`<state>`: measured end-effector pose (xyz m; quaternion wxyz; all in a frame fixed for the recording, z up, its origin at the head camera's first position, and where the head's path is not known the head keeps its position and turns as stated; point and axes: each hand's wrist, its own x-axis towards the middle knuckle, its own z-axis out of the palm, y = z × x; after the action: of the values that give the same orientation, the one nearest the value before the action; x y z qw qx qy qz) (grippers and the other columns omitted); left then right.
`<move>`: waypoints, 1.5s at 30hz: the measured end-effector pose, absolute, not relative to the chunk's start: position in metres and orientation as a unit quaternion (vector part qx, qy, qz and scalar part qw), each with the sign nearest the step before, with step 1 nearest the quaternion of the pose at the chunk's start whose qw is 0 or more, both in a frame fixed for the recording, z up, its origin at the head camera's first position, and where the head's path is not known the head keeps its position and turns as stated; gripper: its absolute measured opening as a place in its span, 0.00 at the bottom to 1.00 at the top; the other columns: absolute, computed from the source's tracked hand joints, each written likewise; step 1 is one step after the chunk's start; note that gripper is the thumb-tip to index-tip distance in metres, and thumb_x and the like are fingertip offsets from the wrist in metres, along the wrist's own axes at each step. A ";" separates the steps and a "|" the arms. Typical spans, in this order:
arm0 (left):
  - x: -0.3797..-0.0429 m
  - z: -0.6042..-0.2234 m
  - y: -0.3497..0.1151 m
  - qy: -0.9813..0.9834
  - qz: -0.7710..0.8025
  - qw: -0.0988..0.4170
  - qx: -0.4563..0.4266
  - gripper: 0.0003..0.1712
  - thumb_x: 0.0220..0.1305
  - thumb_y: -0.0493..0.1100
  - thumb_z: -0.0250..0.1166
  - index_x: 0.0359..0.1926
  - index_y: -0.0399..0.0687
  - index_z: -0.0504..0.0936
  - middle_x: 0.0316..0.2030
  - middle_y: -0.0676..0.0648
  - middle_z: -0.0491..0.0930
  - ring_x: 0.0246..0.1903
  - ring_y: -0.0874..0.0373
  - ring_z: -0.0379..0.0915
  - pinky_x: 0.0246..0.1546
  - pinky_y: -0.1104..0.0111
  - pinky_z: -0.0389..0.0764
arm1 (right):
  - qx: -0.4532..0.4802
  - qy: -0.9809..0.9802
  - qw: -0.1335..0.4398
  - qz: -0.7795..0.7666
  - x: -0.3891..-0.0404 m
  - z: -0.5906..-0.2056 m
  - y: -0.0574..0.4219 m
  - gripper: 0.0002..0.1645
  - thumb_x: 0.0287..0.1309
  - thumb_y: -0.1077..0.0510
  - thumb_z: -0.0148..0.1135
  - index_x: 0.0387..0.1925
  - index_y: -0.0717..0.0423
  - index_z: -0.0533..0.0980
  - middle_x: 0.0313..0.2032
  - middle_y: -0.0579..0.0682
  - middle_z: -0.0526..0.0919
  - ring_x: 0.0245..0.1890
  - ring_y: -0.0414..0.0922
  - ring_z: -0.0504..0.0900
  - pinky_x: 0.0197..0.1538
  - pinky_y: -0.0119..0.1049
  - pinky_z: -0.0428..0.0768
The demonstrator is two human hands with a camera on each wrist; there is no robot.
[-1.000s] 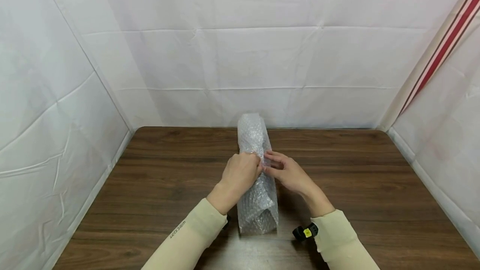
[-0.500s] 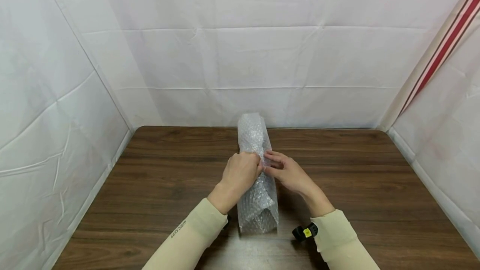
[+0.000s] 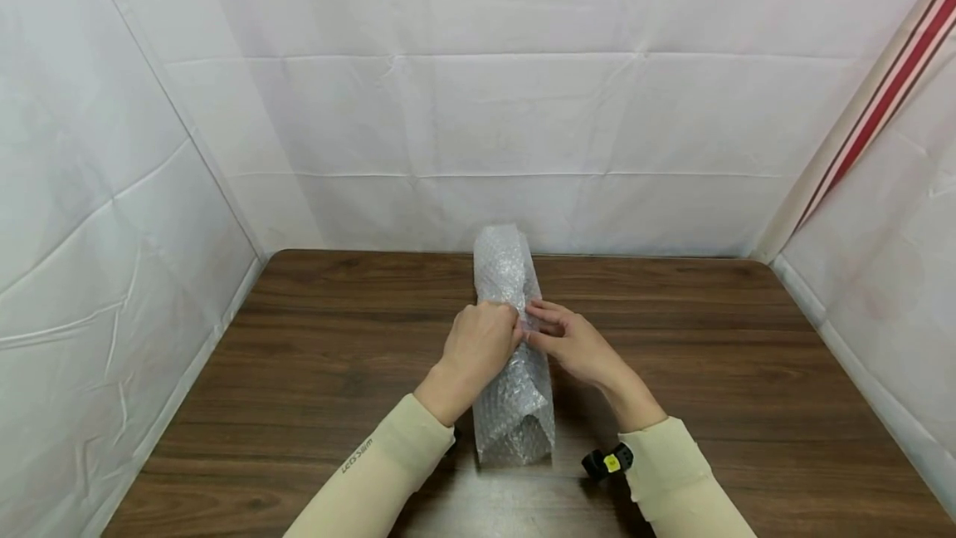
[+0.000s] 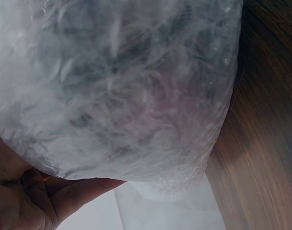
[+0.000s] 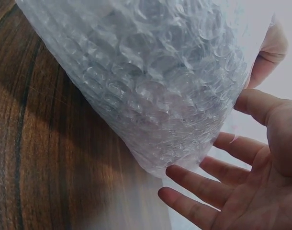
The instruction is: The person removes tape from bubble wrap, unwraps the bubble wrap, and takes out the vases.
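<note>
A long bundle of clear bubble wrap (image 3: 514,405) lies on the brown wooden table (image 3: 336,339), pointing away from me. My left hand (image 3: 481,343) grips the wrap on top near the middle, its fingers curled. In the left wrist view, a finger (image 4: 84,194) runs along the edge of the wrap. From the other side my right hand (image 3: 578,347) touches the bundle with fingers loosely spread, as the right wrist view shows with the right hand (image 5: 261,167) at the wrap. Dark and pinkish patches show blurred through the layers; what is inside is hidden. The bundle's near end has an open fold.
White sheeting (image 3: 485,114) hangs behind the table and along both sides. A red-striped band (image 3: 881,98) runs down the right corner. A black wrist camera (image 3: 608,463) with a yellow mark sits at my right cuff.
</note>
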<state>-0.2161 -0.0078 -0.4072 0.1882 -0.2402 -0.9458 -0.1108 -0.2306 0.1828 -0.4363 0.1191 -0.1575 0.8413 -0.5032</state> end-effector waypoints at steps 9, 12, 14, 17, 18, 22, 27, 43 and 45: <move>-0.214 -0.406 -0.007 -0.948 -0.128 0.179 -0.232 0.11 0.67 0.46 0.73 0.30 0.46 0.88 0.25 0.49 0.87 0.20 0.57 0.81 0.20 0.69 0.80 | -0.147 0.848 0.118 -0.495 -0.229 -0.435 0.182 0.36 0.74 0.51 0.61 0.76 0.61 0.65 0.81 0.56 0.57 0.74 0.62 0.68 0.66 0.53 0.78; -0.213 -0.408 -0.007 -0.947 -0.132 0.182 -0.231 0.10 0.69 0.45 0.71 0.32 0.44 0.87 0.26 0.48 0.87 0.20 0.57 0.81 0.19 0.70 0.79 | -0.145 0.852 0.114 -0.489 -0.228 -0.436 0.182 0.37 0.74 0.49 0.62 0.76 0.58 0.66 0.81 0.54 0.58 0.74 0.61 0.68 0.66 0.53 0.78; -0.212 -0.409 -0.007 -0.946 -0.132 0.185 -0.231 0.10 0.71 0.44 0.69 0.33 0.42 0.86 0.25 0.46 0.87 0.18 0.58 0.80 0.17 0.72 0.78 | -0.143 0.855 0.111 -0.487 -0.228 -0.436 0.183 0.37 0.73 0.48 0.63 0.76 0.57 0.66 0.80 0.53 0.59 0.74 0.60 0.69 0.66 0.53 0.78; -0.213 -0.410 -0.007 -0.946 -0.132 0.187 -0.230 0.11 0.73 0.42 0.67 0.33 0.41 0.85 0.24 0.45 0.86 0.17 0.58 0.80 0.16 0.74 0.75 | -0.150 0.858 0.104 -0.480 -0.228 -0.436 0.183 0.38 0.72 0.46 0.63 0.76 0.56 0.66 0.80 0.54 0.60 0.73 0.60 0.70 0.65 0.52 0.79; -0.213 -0.411 -0.007 -0.946 -0.131 0.186 -0.229 0.11 0.73 0.42 0.66 0.34 0.41 0.85 0.24 0.45 0.86 0.17 0.58 0.80 0.15 0.74 0.75 | -0.151 0.858 0.102 -0.479 -0.228 -0.436 0.183 0.38 0.72 0.45 0.63 0.76 0.57 0.67 0.80 0.54 0.60 0.73 0.59 0.70 0.65 0.52 0.80; -0.213 -0.412 -0.007 -0.948 -0.143 0.183 -0.218 0.10 0.74 0.41 0.65 0.35 0.41 0.83 0.24 0.45 0.85 0.17 0.58 0.80 0.15 0.75 0.73 | -0.148 0.860 0.096 -0.479 -0.228 -0.436 0.182 0.38 0.72 0.44 0.64 0.75 0.56 0.68 0.79 0.54 0.61 0.72 0.59 0.72 0.64 0.52 0.80; -0.213 -0.413 -0.007 -0.945 -0.170 0.187 -0.205 0.09 0.75 0.39 0.62 0.35 0.41 0.79 0.22 0.45 0.84 0.16 0.57 0.79 0.12 0.75 0.69 | -0.123 0.867 0.080 -0.477 -0.230 -0.438 0.178 0.36 0.70 0.43 0.66 0.73 0.54 0.71 0.77 0.52 0.65 0.70 0.59 0.74 0.62 0.51 0.82; -0.214 -0.415 -0.010 -0.939 -0.191 0.193 -0.212 0.08 0.75 0.39 0.62 0.36 0.41 0.76 0.22 0.47 0.79 0.13 0.59 0.72 0.12 0.76 0.63 | -0.038 0.895 0.034 -0.443 -0.231 -0.433 0.162 0.34 0.63 0.38 0.69 0.65 0.50 0.80 0.61 0.60 0.84 0.58 0.57 0.85 0.49 0.48 0.87; -0.215 -0.415 -0.011 -0.938 -0.195 0.187 -0.216 0.08 0.75 0.39 0.62 0.36 0.41 0.76 0.22 0.47 0.79 0.14 0.60 0.71 0.12 0.75 0.63 | -0.035 0.898 0.031 -0.438 -0.231 -0.432 0.161 0.33 0.64 0.38 0.69 0.64 0.49 0.80 0.61 0.61 0.83 0.59 0.57 0.85 0.49 0.48 0.87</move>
<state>-0.2147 -0.0108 -0.4146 0.1873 -0.2161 -0.9382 -0.1947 -0.2312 0.1605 -0.4325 0.0308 -0.0352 0.8980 -0.4376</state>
